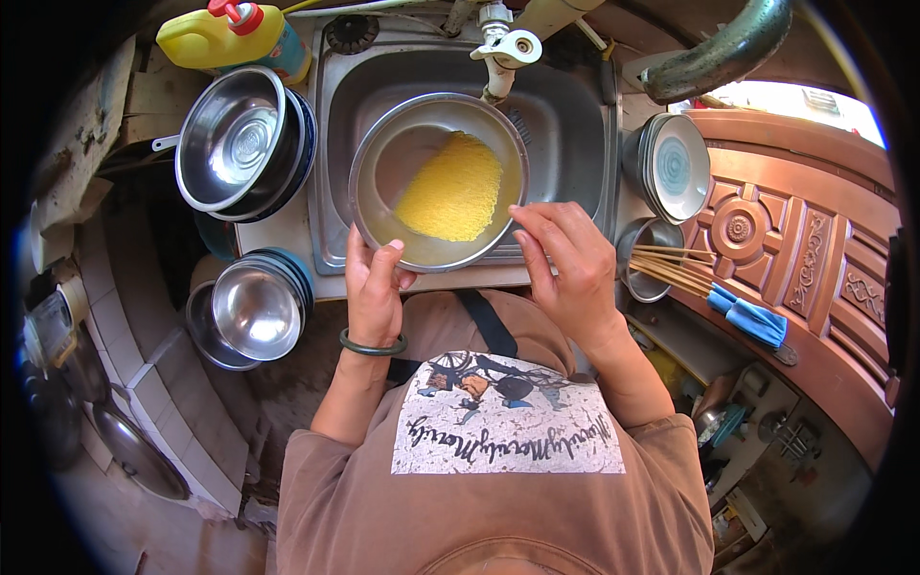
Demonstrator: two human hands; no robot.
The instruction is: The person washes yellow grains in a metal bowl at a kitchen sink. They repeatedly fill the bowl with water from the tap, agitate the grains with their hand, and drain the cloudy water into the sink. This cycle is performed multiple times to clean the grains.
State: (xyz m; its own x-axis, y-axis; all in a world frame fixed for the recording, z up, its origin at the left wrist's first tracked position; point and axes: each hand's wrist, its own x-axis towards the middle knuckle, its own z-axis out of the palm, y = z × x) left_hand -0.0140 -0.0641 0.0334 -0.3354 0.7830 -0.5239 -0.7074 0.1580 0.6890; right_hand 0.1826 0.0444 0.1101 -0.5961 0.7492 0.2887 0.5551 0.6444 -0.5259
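A round metal bowl (374, 154) holds small yellow grains (456, 190) in liquid, heaped towards its right side. My left hand (377, 287) grips the bowl's near left rim, thumb on the edge and fingers beneath. At the near right rim is my right hand (564, 259), its thumb and fingertips apart beside the edge; no object shows between them. The bowl is over the near part of a stainless steel sink (575, 158). Beyond the rim, a white tap (497, 72) points down into the basin.
Left of the sink stand metal basins (241, 140), stacked metal bowls (256, 305) and a yellow bottle (215, 36). On the right are stacked ceramic bowls (675, 169) and a metal container (650, 287) with wooden chopsticks (668, 269). A thick curved pipe (719, 61) juts in at the upper right.
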